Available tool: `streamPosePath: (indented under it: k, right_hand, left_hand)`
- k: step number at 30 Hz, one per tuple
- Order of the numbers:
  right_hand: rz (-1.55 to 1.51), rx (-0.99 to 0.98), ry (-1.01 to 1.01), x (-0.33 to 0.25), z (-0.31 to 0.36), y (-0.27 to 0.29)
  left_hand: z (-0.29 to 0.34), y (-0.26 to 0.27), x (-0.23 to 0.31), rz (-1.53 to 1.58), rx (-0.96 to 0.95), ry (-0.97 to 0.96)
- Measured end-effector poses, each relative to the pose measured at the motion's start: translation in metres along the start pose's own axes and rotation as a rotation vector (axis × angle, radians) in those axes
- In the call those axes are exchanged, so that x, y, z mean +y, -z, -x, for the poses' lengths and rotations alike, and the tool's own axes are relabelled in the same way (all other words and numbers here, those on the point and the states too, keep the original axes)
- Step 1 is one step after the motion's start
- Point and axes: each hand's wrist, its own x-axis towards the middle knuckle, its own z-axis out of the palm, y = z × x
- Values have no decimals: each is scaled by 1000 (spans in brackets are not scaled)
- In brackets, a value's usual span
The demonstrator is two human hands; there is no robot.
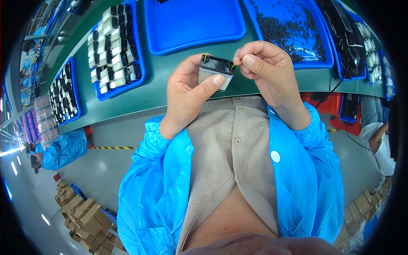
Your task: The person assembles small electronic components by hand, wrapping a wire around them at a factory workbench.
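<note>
My left hand (185,88) grips a small box-shaped unit (216,64) with a black top and a pale, see-through body, thumb across its near side. Short yellow-green wires stick out at both ends of the black top. At the right end, the thumb and forefinger of my right hand (268,70) pinch the thin yellow wire (234,65). The unit is held tilted in the air, just over the near edge of the green table (163,70). My left fingers behind the unit are mostly hidden.
A blue tray (191,44) lies ahead. Left of it, another tray (139,80) bears rows of similar units. The right-hand tray (312,65) contains scattered small dark pieces. Black equipment (346,38) with a cable stands farther right. Co-workers sit at both sides.
</note>
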Motion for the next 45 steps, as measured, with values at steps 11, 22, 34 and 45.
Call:
streamPosePath:
  k: [11,22,34,45]
  right_hand:
    - [20,7,15,1,0,3]
    - [106,17,35,-1,1,3]
    - [137,18,52,1,3,4]
    - [201,16,102,4,5,0]
  left_hand:
    - [-1,0,-2,20,0,17]
    - [-1,-2,-2,-1,0,26]
    - [0,-3,-3,-3,3,16]
    - [2,-3,-4,-5,13,15]
